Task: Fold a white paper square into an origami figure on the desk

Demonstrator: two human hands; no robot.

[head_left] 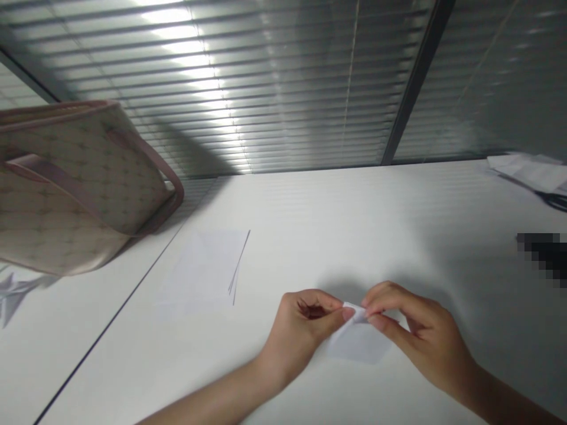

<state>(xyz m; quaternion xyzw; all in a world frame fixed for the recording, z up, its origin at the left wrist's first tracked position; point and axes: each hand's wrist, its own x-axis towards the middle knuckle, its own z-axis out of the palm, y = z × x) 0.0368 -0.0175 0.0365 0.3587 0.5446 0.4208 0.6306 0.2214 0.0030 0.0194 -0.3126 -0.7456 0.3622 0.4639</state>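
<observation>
A small folded piece of white paper [359, 339] lies on the white table [354, 212] just in front of me. My left hand [305, 330] pinches its upper corner from the left, fingers curled. My right hand [416, 333] pinches the same corner from the right, thumb and forefinger pressed together on the paper. The two hands nearly touch at the fold.
A stack of white paper sheets [204, 268] lies to the left of my hands. A beige patterned handbag [75, 183] stands at the far left. More papers [531, 171] and scissors [556, 202] lie at the far right, below them a blurred dark object [547, 254]. Window blinds [283, 82] run behind.
</observation>
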